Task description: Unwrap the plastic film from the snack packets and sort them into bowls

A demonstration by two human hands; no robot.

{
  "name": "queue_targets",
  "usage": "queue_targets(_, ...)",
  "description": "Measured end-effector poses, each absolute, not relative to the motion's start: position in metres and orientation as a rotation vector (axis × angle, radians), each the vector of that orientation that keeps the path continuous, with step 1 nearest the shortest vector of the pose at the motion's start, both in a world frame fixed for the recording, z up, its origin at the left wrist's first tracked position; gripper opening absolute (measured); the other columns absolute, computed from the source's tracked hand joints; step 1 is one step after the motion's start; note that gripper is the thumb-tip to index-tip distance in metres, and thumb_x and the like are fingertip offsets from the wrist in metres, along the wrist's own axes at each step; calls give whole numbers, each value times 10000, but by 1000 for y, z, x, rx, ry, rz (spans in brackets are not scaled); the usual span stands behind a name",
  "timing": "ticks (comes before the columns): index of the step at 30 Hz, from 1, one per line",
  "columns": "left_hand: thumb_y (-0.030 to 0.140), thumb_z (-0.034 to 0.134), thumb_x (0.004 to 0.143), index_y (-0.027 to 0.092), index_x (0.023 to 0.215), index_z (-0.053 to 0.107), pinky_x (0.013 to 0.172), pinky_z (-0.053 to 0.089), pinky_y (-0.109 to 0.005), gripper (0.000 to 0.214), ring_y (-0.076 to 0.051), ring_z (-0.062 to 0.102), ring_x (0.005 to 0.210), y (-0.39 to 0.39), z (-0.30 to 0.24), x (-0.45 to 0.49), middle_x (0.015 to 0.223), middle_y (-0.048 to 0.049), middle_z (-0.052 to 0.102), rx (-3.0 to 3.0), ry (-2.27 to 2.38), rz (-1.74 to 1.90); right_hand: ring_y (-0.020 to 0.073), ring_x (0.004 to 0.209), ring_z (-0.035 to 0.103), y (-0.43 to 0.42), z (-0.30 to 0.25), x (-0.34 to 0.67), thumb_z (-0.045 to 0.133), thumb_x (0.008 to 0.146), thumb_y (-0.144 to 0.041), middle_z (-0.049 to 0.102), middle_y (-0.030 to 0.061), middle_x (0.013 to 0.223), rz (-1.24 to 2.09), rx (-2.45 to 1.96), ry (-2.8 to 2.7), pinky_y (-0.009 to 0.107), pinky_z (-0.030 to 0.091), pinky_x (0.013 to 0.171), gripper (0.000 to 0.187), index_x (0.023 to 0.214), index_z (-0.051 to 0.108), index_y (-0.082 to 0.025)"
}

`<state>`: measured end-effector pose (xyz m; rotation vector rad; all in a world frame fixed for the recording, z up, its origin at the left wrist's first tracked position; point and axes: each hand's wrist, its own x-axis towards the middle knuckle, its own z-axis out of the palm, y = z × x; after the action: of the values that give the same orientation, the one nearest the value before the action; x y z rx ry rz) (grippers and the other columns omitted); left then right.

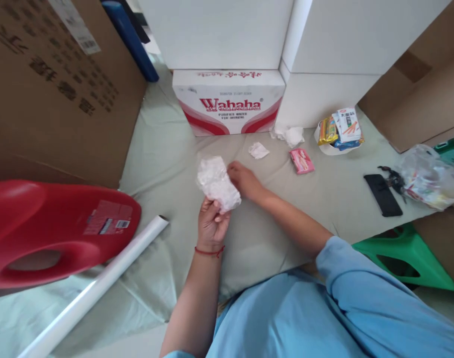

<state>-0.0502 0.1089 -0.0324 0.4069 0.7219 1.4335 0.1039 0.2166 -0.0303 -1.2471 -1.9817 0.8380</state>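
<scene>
Crumpled white bundle (217,181) is being pinched mid-frame by the left hand's (213,226) fingers, seemingly being worked at its right edge. Can't tell if it's being gripped by the right hand's (246,182) blurry fingers; steady support's probably being called for next.

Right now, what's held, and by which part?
White crumpled bundle, by its lower edge, in the left grip. Right grip is at its right side; hold unclear.

Left: note red jug (66,214) beside white roll (96,285). Right: black phone (382,195) near plastic bag (428,181). Rear: Wahaha carton (230,105).
</scene>
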Motion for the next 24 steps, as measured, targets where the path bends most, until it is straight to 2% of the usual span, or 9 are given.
queue_targets(3, 248, 962, 666, 213, 868, 696, 482, 455, -87, 336, -20, 587, 599, 116, -35, -40, 778, 60, 668, 354, 807, 1426, 253, 1149, 653, 230, -19, 161, 679, 919, -226, 577, 122, 1469, 596, -1495, -1793, 401, 492, 1071, 216, 1121, 755, -217)
queue_targets(5, 256, 960, 660, 202, 886, 697, 549, 507, -113, 351, -38, 645, 650, 119, -36, -34, 813, 47, 703, 347, 855, 1404, 268, 1107, 668, 229, -10, 194, 709, 898, -262, 503, 180, 1535, 493, -1641, -1672, 447, 499, 1061, 296, 1182, 748, -186)
queue_targets(7, 276, 980, 619, 194, 885, 699, 572, 521, -139, 395, -54, 666, 658, 120, -37, -28, 810, 39, 719, 352, 888, 1385, 230, 965, 675, 212, -3, 212, 672, 940, -333, 604, 171, 1388, 487, -1630, -1594, 415, 544, 933, 268, 1150, 752, -188)
queue_targets(9, 305, 1003, 576, 188, 868, 702, 553, 500, -154, 435, -60, 655, 630, 119, -37, -21, 776, 39, 715, 372, 911, 1376, 176, 777, 630, 180, 1, 212, 606, 1000, -403, 702, 93, 1063, 621, -1529, -1576, 341, 537, 765, 257, 1078, 750, -204)
queue_targets(11, 349, 1013, 566, 186, 853, 706, 516, 456, -163, 451, -62, 625, 592, 116, -37, -15, 725, 43, 697, 419, 926, 1360, 149, 697, 586, 144, 0, 200, 596, 1026, -440, 681, 30, 860, 782, -1383, -1627, 293, 500, 688, 263, 1043, 742, -221)
queue_targets(12, 371, 1013, 571, 185, 846, 707, 500, 434, -170, 451, -65, 609, 575, 115, -37, -13, 693, 46, 680, 448, 931, 1348, 146, 709, 589, 128, -1, 191, 622, 1022, -443, 676, 22, 852, 812, -1302, -1668, 284, 498, 689, 246, 1049, 738, -229)
queue_targets(17, 478, 1012, 557, 186, 775, 667, 483, 377, -202, 502, -68, 529, 514, 108, -37, -4, 605, 65, 616, 579, 969, 1275, 161, 832, 608, 92, -15, 164, 747, 950, -437, 656, 77, 1123, 665, -1141, -1810, 304, 527, 736, 272, 1155, 717, -262)
queue_targets(21, 573, 970, 604, 183, 780, 675, 481, 352, -217, 519, -77, 502, 499, 106, -36, 0, 574, 57, 604, 649, 984, 1220, 152, 734, 577, 99, -23, 170, 669, 996, -412, 637, 28, 864, 808, -1165, -1773, 288, 477, 677, 180, 984, 728, -242)
queue_targets(24, 596, 929, 668, 181, 788, 681, 513, 369, -230, 498, -89, 505, 521, 105, -36, 0, 572, 46, 599, 671, 958, 1198, 133, 669, 544, 102, -25, 174, 768, 907, -490, 614, -7, 760, 1086, -1172, -1505, 273, 442, 646, 264, 907, 713, -232)
